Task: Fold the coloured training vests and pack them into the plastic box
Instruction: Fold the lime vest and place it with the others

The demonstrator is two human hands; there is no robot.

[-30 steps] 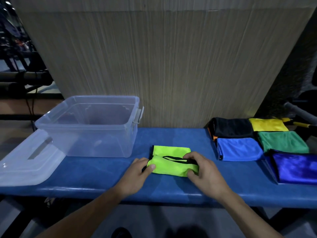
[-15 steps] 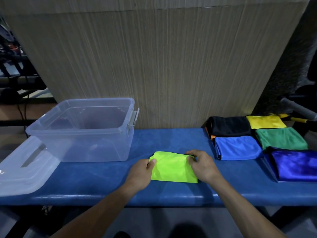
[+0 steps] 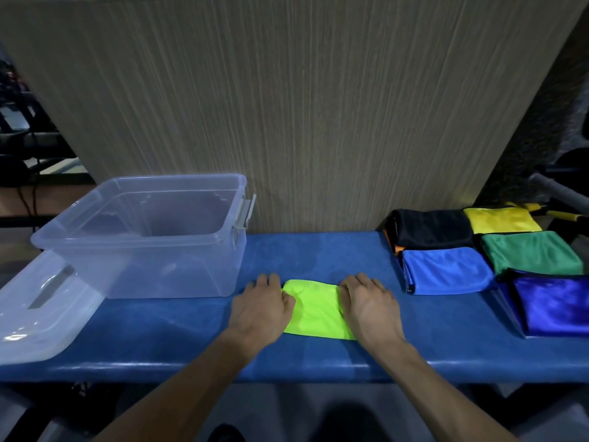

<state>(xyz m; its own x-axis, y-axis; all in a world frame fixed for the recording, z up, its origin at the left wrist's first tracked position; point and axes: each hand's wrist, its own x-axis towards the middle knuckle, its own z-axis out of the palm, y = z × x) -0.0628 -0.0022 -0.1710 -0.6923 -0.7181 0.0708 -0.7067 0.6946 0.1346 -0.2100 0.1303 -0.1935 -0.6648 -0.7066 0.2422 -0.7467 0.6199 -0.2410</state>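
We could read no writing anywhere; a small tag on the near corner of the light blue vest (image 3: 446, 271) was too tiny to make out. The folded lime-green vest (image 3: 314, 312) lay flat on the blue bench (image 3: 178, 339), just right of the plastic box (image 3: 143, 237) and nearer to us than it. Our left hand (image 3: 261, 309) rested on the vest's left edge and our right hand (image 3: 369, 306) on its right edge, so the cloth showed between them. Both hands lay palm down with fingers loosely bent over the edges; we could not tell whether they pinched the fabric or only pressed it. The box stood open with nothing in it, its grey latch (image 3: 243, 215) hanging on the side toward the vest. The lid (image 3: 38, 307) lay left of the box, partly under its near corner. Well right of the lime-green vest sat folded ones: black (image 3: 430, 228), yellow (image 3: 500, 220), green (image 3: 532, 252), dark blue (image 3: 554, 303). Nothing lay between the vest and the box.
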